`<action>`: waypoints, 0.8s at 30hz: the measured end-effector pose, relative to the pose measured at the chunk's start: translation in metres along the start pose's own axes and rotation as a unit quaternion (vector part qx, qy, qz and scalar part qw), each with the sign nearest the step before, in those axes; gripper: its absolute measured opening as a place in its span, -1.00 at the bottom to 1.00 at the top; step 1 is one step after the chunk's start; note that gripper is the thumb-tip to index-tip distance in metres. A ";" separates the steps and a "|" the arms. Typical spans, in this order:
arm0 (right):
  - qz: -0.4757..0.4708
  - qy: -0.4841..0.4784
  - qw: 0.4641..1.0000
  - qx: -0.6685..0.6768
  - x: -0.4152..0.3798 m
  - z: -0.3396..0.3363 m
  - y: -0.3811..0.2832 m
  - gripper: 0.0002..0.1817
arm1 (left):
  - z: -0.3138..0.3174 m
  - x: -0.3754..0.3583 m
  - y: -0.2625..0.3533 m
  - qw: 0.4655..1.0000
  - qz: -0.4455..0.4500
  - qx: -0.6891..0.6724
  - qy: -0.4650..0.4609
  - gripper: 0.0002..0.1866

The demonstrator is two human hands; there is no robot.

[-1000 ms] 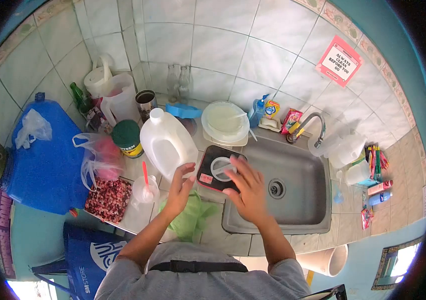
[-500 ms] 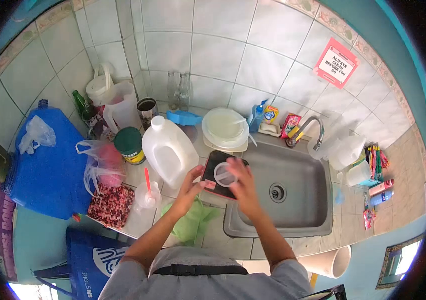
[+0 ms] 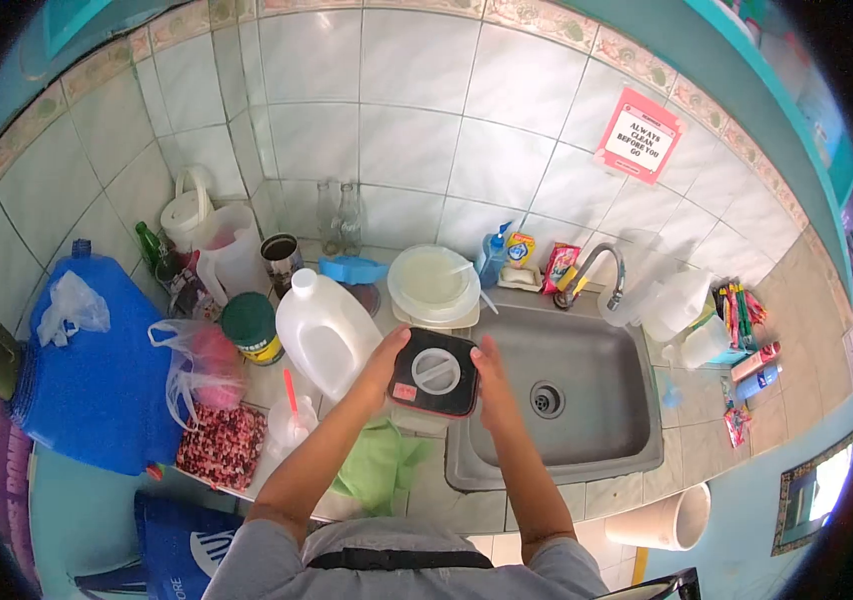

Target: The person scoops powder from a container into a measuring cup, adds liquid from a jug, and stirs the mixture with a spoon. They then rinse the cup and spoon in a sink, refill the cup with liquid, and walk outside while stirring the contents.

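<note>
Between my two hands is a black square container (image 3: 410,372) with a red edge, a round translucent dial-like piece on its top and a small pink label in one corner. My left hand (image 3: 385,362) grips its left side, and my right hand (image 3: 491,378) is closed against its right side. The container is above the counter at the sink's left edge; its underside is hidden. Close to my left hand stands a large white jug (image 3: 322,335). A green cloth (image 3: 375,462) lies below my left forearm.
The steel sink (image 3: 597,400) with its faucet (image 3: 602,265) lies to the right. Stacked plates (image 3: 434,285), a blue soap bottle (image 3: 493,258) and sachets line the back. On the left are a green tin (image 3: 250,325), a cup with a red straw (image 3: 290,420) and a big blue container (image 3: 97,370).
My right hand has moved from over the round piece on top to the container's right side. My left hand still holds the left side. The camera view has tilted upward.
</note>
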State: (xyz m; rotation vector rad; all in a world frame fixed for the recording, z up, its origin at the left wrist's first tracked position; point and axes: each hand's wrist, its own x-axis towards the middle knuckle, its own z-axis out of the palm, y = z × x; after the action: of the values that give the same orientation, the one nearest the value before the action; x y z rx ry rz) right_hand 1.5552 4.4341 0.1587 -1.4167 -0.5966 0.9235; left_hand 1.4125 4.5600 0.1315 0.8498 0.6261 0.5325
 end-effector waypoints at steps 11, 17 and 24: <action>-0.028 -0.087 0.993 0.077 0.016 -0.004 0.027 -0.43 | -0.011 0.019 -0.012 0.993 0.077 0.090 -0.014 -0.52; 0.082 -0.114 0.990 -0.023 -0.036 -0.023 0.008 -0.30 | 0.013 -0.060 0.007 0.989 0.047 0.127 -0.061 -0.28; 0.067 -0.098 0.991 0.069 -0.070 -0.019 -0.007 -0.25 | 0.034 -0.078 0.006 0.978 0.124 0.132 -0.107 -0.21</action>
State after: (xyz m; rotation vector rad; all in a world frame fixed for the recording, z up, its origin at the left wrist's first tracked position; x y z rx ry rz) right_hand 1.5343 4.3669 0.1754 -1.2614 -0.5779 1.1983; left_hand 1.3801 4.4949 0.1760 1.2294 0.3980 0.5804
